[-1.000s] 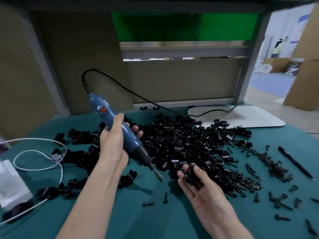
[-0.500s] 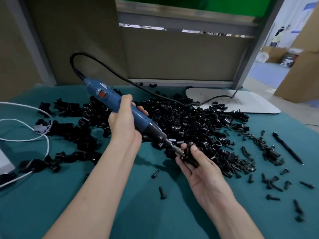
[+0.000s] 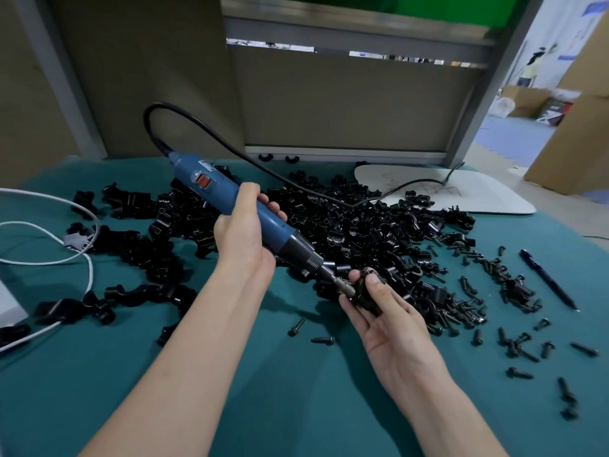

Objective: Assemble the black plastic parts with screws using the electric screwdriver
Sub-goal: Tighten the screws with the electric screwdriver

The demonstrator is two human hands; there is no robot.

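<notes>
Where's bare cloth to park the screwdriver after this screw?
Bare cloth between the left forearm and right forearm, nearer than two stray screws. Another patch near-left, below the white cable. Crowded: the parts pile centre, scattered screws right.

The teal table (image 3: 99, 374) carries black plastic parts (image 3: 362, 225), screws (image 3: 461, 316), a pen (image 3: 547, 279).

— What sort of place is this?
— A factory assembly bench: black plastic parts (image 3: 362, 232) heaped mid-frame and loose screws (image 3: 514, 347) at lower right (dozens), all on a teal-covered table (image 3: 296, 407).
— And beyond it?
— At upper right, brown cardboard cartons (image 3: 522, 102) on an open floor.
</notes>
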